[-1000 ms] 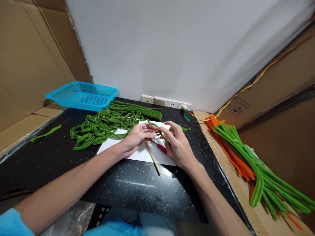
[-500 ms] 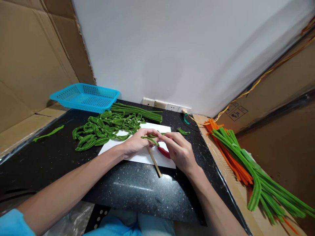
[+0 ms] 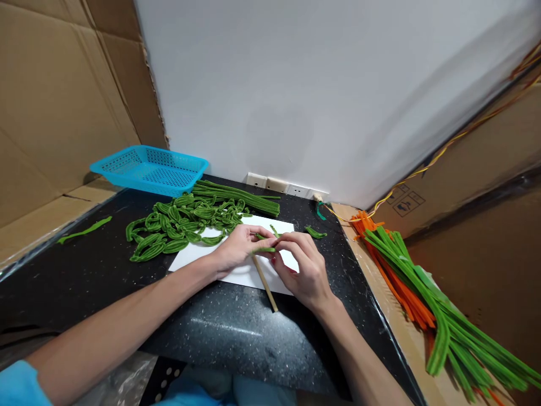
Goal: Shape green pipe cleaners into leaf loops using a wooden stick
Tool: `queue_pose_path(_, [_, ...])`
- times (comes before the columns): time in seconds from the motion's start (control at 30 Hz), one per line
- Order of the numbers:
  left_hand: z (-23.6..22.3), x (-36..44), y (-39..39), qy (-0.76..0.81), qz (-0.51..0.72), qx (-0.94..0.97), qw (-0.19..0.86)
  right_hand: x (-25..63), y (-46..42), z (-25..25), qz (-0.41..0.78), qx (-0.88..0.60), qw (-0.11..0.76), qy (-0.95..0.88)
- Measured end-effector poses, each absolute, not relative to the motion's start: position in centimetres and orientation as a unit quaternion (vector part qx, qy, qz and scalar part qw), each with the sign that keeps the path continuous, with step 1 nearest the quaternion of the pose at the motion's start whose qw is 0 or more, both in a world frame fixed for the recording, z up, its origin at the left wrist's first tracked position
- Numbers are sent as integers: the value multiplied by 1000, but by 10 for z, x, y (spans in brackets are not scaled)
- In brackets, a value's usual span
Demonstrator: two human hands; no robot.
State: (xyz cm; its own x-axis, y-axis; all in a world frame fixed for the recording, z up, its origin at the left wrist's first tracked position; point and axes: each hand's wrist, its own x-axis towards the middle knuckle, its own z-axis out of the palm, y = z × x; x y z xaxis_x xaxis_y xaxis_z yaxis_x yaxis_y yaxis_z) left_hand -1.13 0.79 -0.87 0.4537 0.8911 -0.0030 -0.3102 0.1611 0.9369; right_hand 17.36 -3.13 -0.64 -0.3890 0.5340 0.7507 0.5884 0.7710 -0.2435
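Observation:
My left hand and my right hand meet over a white sheet, both closed at the fingertips on a short green pipe cleaner. Part of it is hidden by the fingers. A thin brown stick lies under the hands and runs over the sheet's front edge. Only a trace of something red shows beneath my right hand. To the left is a heap of green pipe-cleaner loops, leaf-shaped, partly on the sheet. A single green leaf-shaped piece rests right of the sheet.
Straight dark green pipe cleaners lie behind the heap. A blue plastic basket stands at the back left. Orange strips and bright green strips lie on cardboard at the right. Sockets line the wall's base.
The green pipe cleaner has turned in my fingers and lies flatter. My right hand has shifted slightly, now covering most of the red-handled thing seen before.

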Motion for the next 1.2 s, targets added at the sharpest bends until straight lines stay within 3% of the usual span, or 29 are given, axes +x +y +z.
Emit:
queue_pose_path(0.3, [-2, -12, 7, 272, 391, 516, 712, 177, -33, -3, 283, -393, 543, -686])
queue_pose_path(0.7, [-1, -14, 7, 295, 396, 602, 628, 170, -37, -4, 271, -422, 526, -687])
queue_pose_path(1.0, [4, -14, 4, 261, 373, 601, 656, 167, -34, -7, 437, -370, 567, -592])
queue_pose_path(1.2, [-1, -13, 6, 286, 386, 645, 594, 173, -30, -11, 410, -395, 536, -623])
